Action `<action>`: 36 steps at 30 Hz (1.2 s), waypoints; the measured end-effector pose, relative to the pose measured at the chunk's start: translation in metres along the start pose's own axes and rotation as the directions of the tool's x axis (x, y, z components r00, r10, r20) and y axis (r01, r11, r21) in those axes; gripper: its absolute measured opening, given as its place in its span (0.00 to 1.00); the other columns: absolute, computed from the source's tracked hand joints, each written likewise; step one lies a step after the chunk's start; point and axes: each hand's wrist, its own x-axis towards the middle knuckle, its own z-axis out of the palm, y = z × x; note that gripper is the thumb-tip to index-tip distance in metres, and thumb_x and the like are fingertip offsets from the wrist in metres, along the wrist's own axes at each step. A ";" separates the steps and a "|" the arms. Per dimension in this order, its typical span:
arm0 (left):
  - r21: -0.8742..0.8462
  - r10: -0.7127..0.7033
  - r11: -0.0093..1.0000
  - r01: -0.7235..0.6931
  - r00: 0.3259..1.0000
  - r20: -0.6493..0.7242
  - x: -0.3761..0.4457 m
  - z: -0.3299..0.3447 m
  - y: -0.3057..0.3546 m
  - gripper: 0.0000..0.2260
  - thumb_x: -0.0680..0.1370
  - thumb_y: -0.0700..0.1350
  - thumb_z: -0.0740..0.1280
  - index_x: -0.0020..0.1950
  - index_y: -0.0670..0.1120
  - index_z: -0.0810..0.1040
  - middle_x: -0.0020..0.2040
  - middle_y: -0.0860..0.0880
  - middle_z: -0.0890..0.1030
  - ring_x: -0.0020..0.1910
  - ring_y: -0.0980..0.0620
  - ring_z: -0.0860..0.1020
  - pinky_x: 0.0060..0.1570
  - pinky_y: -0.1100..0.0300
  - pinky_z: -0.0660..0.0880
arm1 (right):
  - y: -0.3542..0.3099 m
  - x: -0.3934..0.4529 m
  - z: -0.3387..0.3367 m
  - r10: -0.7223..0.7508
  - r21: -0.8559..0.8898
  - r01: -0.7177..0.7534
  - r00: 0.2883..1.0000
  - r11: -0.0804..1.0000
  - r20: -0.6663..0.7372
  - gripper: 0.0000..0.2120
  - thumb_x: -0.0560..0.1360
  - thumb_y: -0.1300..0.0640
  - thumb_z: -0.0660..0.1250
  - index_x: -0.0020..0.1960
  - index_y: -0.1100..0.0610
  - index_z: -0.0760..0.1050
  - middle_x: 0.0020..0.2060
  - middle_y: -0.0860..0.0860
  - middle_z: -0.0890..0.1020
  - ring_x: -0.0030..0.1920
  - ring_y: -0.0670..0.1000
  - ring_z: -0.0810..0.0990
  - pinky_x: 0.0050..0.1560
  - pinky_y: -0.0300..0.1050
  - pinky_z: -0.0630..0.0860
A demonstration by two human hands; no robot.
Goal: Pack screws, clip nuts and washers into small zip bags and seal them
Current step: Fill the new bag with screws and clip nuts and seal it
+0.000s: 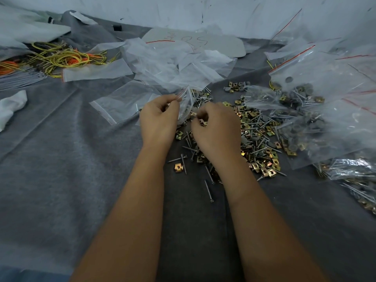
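Observation:
My left hand (157, 119) pinches the top edge of a small clear zip bag (186, 102) and holds it upright just above the grey cloth. Close beside it on the right, my right hand (215, 127) has its fingers curled around a few brass clip nuts (203, 122) at the bag's mouth. A loose heap of brass clip nuts (262, 159), screws (209, 190) and grey washers (255, 138) spreads under and to the right of my right hand.
Empty zip bags (175, 64) lie piled behind my hands, one flat bag (120, 104) to the left. Filled bags (317, 94) are stacked at the right. Yellow and orange wires (65, 58) sit far left, a white rag (11, 106) at the left edge.

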 end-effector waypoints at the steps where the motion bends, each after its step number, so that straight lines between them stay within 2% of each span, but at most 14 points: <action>1: 0.005 0.008 1.000 -0.008 1.000 0.006 0.000 0.000 0.000 0.10 0.76 0.39 0.65 0.50 0.47 0.85 0.41 0.45 0.84 0.37 0.59 0.75 0.35 0.71 0.71 | 0.000 0.000 -0.002 0.018 0.051 -0.015 0.998 0.999 -0.054 0.04 0.74 0.55 0.68 0.45 0.55 0.79 0.43 0.50 0.80 0.47 0.54 0.76 0.51 0.54 0.72; 3: -0.001 0.025 1.000 -0.025 0.999 0.030 -0.002 -0.001 0.001 0.10 0.76 0.39 0.65 0.48 0.50 0.85 0.42 0.45 0.84 0.38 0.58 0.75 0.35 0.71 0.71 | -0.002 0.001 -0.003 0.036 0.154 -0.014 0.989 0.988 -0.143 0.03 0.73 0.57 0.68 0.44 0.56 0.78 0.42 0.51 0.79 0.46 0.53 0.76 0.49 0.55 0.72; 5: -0.015 0.033 0.999 -0.033 0.998 0.058 -0.003 0.000 0.002 0.11 0.76 0.39 0.66 0.47 0.52 0.85 0.40 0.51 0.84 0.39 0.58 0.76 0.37 0.71 0.72 | -0.003 0.000 -0.003 0.026 0.215 0.014 0.983 0.977 -0.184 0.03 0.73 0.58 0.69 0.45 0.57 0.79 0.42 0.52 0.78 0.46 0.54 0.75 0.48 0.54 0.72; 7: -0.019 0.028 0.999 -0.026 0.996 0.081 -0.004 0.001 0.004 0.11 0.75 0.38 0.66 0.47 0.51 0.85 0.38 0.55 0.83 0.39 0.60 0.77 0.38 0.71 0.73 | -0.003 0.000 -0.001 -0.005 0.211 0.043 0.984 0.977 -0.180 0.04 0.73 0.58 0.70 0.47 0.56 0.80 0.43 0.52 0.77 0.47 0.54 0.75 0.48 0.53 0.72; 10: -0.025 0.030 0.999 -0.028 0.996 0.082 -0.005 0.000 0.006 0.11 0.75 0.37 0.65 0.46 0.51 0.84 0.37 0.57 0.83 0.38 0.60 0.77 0.38 0.72 0.73 | -0.003 -0.001 0.002 -0.038 0.172 0.063 0.989 0.983 -0.146 0.09 0.75 0.56 0.70 0.54 0.55 0.81 0.45 0.52 0.76 0.49 0.54 0.74 0.49 0.52 0.73; 12: -0.041 0.039 0.998 -0.038 0.999 0.027 -0.005 0.000 0.006 0.11 0.76 0.37 0.65 0.45 0.52 0.84 0.35 0.56 0.81 0.35 0.62 0.76 0.35 0.72 0.72 | -0.004 0.000 0.002 -0.039 0.182 0.065 0.989 0.981 -0.143 0.13 0.76 0.57 0.68 0.61 0.56 0.78 0.47 0.53 0.77 0.51 0.54 0.75 0.52 0.51 0.72; 15: -0.093 0.060 0.993 -0.076 0.985 -0.162 -0.003 -0.003 0.007 0.10 0.76 0.37 0.64 0.45 0.49 0.83 0.33 0.58 0.79 0.32 0.65 0.75 0.35 0.71 0.71 | -0.004 0.000 0.002 -0.044 0.187 0.069 0.990 0.980 -0.136 0.14 0.77 0.60 0.66 0.62 0.58 0.75 0.48 0.54 0.79 0.52 0.54 0.76 0.54 0.50 0.71; 19: -0.141 0.061 0.983 -0.119 0.932 -0.358 0.002 -0.006 0.007 0.10 0.75 0.39 0.64 0.43 0.52 0.82 0.30 0.57 0.76 0.29 0.63 0.70 0.33 0.66 0.68 | -0.002 0.000 0.006 -0.130 0.076 0.124 0.988 0.989 0.080 0.17 0.77 0.62 0.63 0.66 0.56 0.75 0.57 0.53 0.79 0.58 0.55 0.75 0.60 0.52 0.71; 23: -0.153 0.052 0.982 -0.113 0.933 -0.356 0.003 -0.007 0.006 0.10 0.74 0.39 0.64 0.43 0.51 0.82 0.29 0.57 0.74 0.27 0.62 0.68 0.31 0.67 0.65 | 0.001 -0.004 0.013 -0.247 -0.064 0.282 0.912 0.957 0.326 0.24 0.78 0.61 0.60 0.73 0.52 0.67 0.70 0.49 0.71 0.69 0.53 0.66 0.68 0.50 0.62; 25: -0.138 0.050 0.985 -0.099 0.945 -0.324 0.004 -0.006 0.005 0.10 0.75 0.39 0.64 0.44 0.50 0.83 0.28 0.57 0.74 0.27 0.62 0.67 0.30 0.67 0.64 | 0.003 -0.004 0.015 -0.262 -0.105 0.318 0.896 0.942 0.360 0.22 0.78 0.60 0.59 0.72 0.51 0.69 0.69 0.48 0.72 0.69 0.52 0.66 0.65 0.49 0.60; 29: -0.124 0.021 0.991 -0.053 0.968 -0.250 0.003 -0.004 0.005 0.10 0.76 0.37 0.64 0.46 0.49 0.83 0.30 0.54 0.75 0.28 0.62 0.68 0.30 0.68 0.65 | 0.003 -0.002 0.015 -0.228 -0.126 0.273 0.930 0.954 0.290 0.15 0.78 0.58 0.61 0.63 0.51 0.78 0.58 0.48 0.79 0.61 0.52 0.71 0.60 0.48 0.63; 32: -0.103 0.009 0.994 -0.032 0.976 -0.219 0.003 -0.003 0.004 0.10 0.77 0.37 0.64 0.48 0.47 0.84 0.28 0.55 0.73 0.27 0.62 0.67 0.30 0.68 0.65 | 0.003 -0.001 0.013 -0.200 -0.118 0.237 0.945 0.964 0.260 0.12 0.77 0.58 0.64 0.57 0.51 0.80 0.53 0.48 0.79 0.56 0.52 0.71 0.55 0.47 0.65; 36: -0.099 0.003 0.995 -0.025 0.977 -0.213 0.004 -0.003 0.002 0.09 0.76 0.37 0.64 0.47 0.46 0.84 0.24 0.57 0.70 0.26 0.61 0.66 0.30 0.66 0.64 | -0.002 -0.001 0.010 -0.173 -0.074 0.195 0.956 0.978 0.238 0.13 0.74 0.59 0.66 0.58 0.51 0.80 0.51 0.49 0.81 0.56 0.53 0.73 0.58 0.49 0.68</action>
